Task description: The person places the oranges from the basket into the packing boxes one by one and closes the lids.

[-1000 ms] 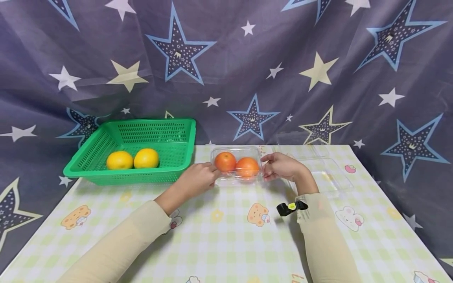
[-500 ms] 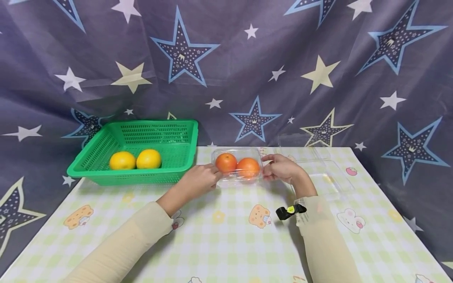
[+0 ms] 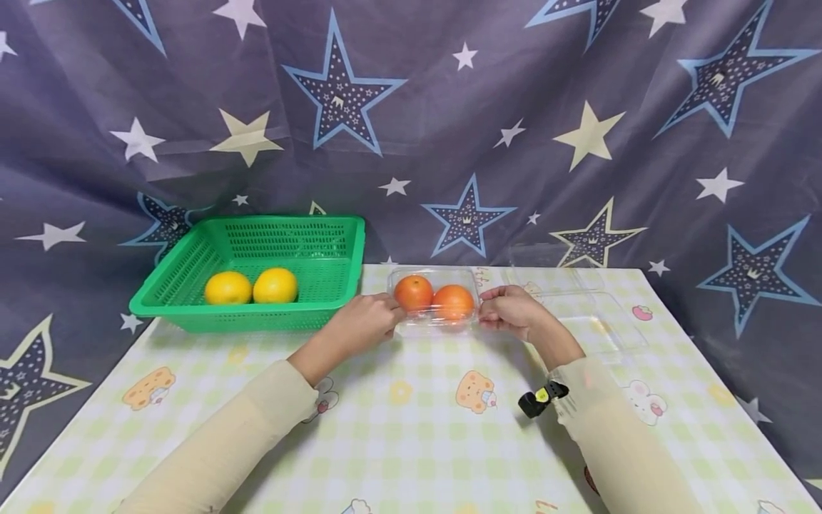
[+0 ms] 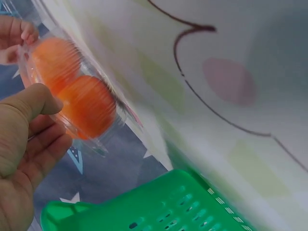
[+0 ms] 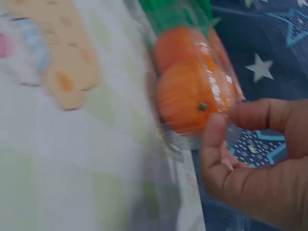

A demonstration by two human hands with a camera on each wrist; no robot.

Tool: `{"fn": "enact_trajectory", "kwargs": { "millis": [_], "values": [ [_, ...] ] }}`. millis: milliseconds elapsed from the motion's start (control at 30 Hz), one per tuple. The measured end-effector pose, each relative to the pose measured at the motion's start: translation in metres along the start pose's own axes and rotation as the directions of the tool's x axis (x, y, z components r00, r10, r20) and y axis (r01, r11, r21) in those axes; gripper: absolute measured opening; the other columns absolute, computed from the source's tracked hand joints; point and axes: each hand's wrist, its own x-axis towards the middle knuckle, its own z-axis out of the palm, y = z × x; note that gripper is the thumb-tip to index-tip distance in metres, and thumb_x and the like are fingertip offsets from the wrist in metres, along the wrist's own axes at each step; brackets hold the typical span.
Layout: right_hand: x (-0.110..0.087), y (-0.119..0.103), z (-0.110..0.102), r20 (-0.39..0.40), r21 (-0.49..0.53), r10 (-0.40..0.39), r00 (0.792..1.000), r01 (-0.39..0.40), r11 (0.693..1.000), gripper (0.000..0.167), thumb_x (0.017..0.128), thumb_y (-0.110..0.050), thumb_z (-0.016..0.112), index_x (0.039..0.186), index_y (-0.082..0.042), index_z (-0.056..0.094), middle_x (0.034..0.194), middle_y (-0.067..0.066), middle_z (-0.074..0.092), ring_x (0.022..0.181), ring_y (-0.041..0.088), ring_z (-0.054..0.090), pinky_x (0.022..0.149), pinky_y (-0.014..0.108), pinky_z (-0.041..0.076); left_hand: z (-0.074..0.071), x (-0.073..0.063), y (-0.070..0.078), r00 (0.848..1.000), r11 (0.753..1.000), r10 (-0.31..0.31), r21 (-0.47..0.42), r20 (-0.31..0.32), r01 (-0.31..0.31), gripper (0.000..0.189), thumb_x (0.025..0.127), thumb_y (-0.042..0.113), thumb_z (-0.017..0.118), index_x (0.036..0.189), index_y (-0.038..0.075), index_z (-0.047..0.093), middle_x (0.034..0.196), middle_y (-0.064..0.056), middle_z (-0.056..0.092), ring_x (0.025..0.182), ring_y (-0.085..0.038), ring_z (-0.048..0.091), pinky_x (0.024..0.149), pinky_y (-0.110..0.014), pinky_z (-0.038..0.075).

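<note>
A clear plastic clamshell box (image 3: 433, 325) stands near the table's back edge with two oranges inside, a left orange (image 3: 414, 293) and a right orange (image 3: 454, 303). Clear plastic covers the fruit in both wrist views. My left hand (image 3: 364, 325) pinches the box's left end between thumb and fingers, as the left wrist view shows. At the opposite end, thumb and forefinger of my right hand (image 5: 260, 154) pinch the rim. In the head view, the left hand's fingertips are partly hidden behind its knuckles.
Left of the box, a green plastic basket (image 3: 247, 312) holds two yellow round fruits (image 3: 252, 287). Another clear plastic box (image 3: 600, 328) lies on the right with its lid raised. A star-patterned curtain (image 3: 411, 128) hangs behind the checked tablecloth (image 3: 411, 442).
My right hand's fingers have drawn together onto the box's right end, and its wrist has turned slightly. The left hand keeps its place at the box. The head view has shifted a little.
</note>
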Motion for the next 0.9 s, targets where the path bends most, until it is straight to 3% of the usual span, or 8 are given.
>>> {"fn": "enact_trajectory", "kwargs": {
  "millis": [233,533,900],
  "values": [
    [-0.0030,0.0041,0.0043,-0.015,0.077,-0.012,1.000,0.013,0.997,0.047,0.087,0.012,0.052,0.130,0.012,0.035,0.086,0.009,0.055,0.065,0.011,0.055,0.069,0.024,0.057,0.0014,-0.0004,-0.0039,0.999,0.999,0.030,0.026,-0.031,-0.030,0.015,0.079,0.000,0.075,0.091,0.009,0.075,0.087,-0.002,0.073,0.079,-0.018,0.068,0.063,-0.031,0.057],
    [-0.0047,0.0011,0.0058,-0.015,0.070,-0.006,1.000,0.007,0.998,0.048,0.087,0.014,0.051,0.132,0.013,0.033,0.084,0.012,0.054,0.065,0.013,0.056,0.067,0.023,0.057,0.0022,-0.0020,-0.0047,0.996,0.997,0.060,0.050,-0.064,-0.056,0.013,0.080,-0.001,0.074,0.089,0.008,0.072,0.084,-0.003,0.069,0.078,-0.020,0.066,0.059,-0.030,0.055],
    [-0.0055,0.0042,0.0073,-0.044,0.017,-0.020,0.999,0.021,1.000,0.046,0.089,0.012,0.054,0.131,0.013,0.037,0.083,0.009,0.054,0.069,0.013,0.059,0.072,0.024,0.058,0.0032,-0.0032,-0.0037,0.996,0.999,0.042,0.031,-0.074,-0.040,0.015,0.079,0.000,0.075,0.091,0.008,0.072,0.085,-0.003,0.068,0.078,-0.020,0.065,0.062,-0.030,0.055]
  ]
}}
